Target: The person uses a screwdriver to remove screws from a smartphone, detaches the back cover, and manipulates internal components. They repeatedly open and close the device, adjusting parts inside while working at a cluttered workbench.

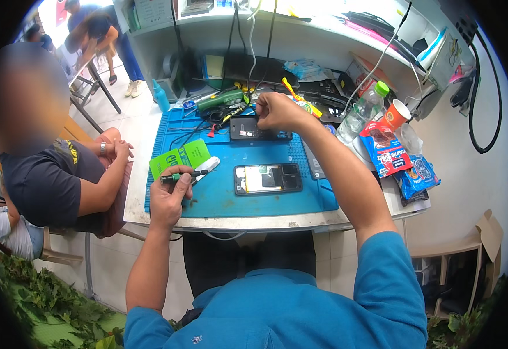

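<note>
At a blue work mat (216,200), left hand (169,198) on a slim tool (171,178), right hand (279,111) bent over a dark phone-like piece (247,130)

The left forearm rises almost straight from the lower edge, and its hand is raised at the mat's near left side, fingers wrapped around the green-and-black tool, which points rightward. The right arm, bent at the elbow, slants up and leftward across the mat; its wrist is flexed and its fingers are curled downward near the far edge of the dark piece. Whether those fingertips pinch anything, I cannot tell. Between the hands, nearer the person, an opened phone (268,178) lies flat with its innards showing.

Across the table (225,223), from the left: a blue squeeze bottle (160,96) stands at the far corner, a green card (179,156) lies just beyond the left hand, and a green-handled tool (218,100) rests among cables. Rightward stand a clear bottle (356,119) with a green cap and an orange paper cup (395,115), beside a red snack packet (383,150) and a blue packet (420,176).

At far left, a seated person (62,180) in a dark shirt has both hands together; behind, another person (94,35) leans over. A shelf (219,17) spans the back, and a wooden rack (449,249) stands low at right.
</note>
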Demonstrator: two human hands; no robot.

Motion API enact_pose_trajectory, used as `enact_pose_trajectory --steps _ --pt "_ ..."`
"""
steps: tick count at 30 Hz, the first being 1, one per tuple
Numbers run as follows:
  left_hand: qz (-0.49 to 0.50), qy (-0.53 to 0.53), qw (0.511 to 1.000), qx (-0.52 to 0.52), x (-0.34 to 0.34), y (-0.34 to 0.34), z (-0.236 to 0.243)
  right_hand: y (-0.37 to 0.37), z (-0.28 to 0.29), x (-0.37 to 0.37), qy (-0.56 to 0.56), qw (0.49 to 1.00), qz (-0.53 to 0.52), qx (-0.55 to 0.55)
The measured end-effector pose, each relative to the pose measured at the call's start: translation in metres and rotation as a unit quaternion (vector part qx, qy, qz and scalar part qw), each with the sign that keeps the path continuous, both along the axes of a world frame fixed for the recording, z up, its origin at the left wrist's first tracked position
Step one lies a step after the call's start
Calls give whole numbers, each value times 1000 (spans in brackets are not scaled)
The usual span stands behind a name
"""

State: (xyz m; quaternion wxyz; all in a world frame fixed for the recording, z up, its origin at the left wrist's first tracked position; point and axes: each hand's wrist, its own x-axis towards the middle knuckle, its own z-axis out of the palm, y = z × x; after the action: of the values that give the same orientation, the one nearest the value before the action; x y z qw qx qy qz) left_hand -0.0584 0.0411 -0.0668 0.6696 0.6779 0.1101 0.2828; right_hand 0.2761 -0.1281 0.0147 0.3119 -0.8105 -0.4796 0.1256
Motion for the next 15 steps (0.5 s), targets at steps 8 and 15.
enact_pose_trajectory --steps 8,15 --pt "-4 -7 1000 -3 0 -1 1 0 3 4 15 1000 10 -15" --pt "13 -19 1000 3 3 -2 -1 -13 -10 16 -33 998 27 49"
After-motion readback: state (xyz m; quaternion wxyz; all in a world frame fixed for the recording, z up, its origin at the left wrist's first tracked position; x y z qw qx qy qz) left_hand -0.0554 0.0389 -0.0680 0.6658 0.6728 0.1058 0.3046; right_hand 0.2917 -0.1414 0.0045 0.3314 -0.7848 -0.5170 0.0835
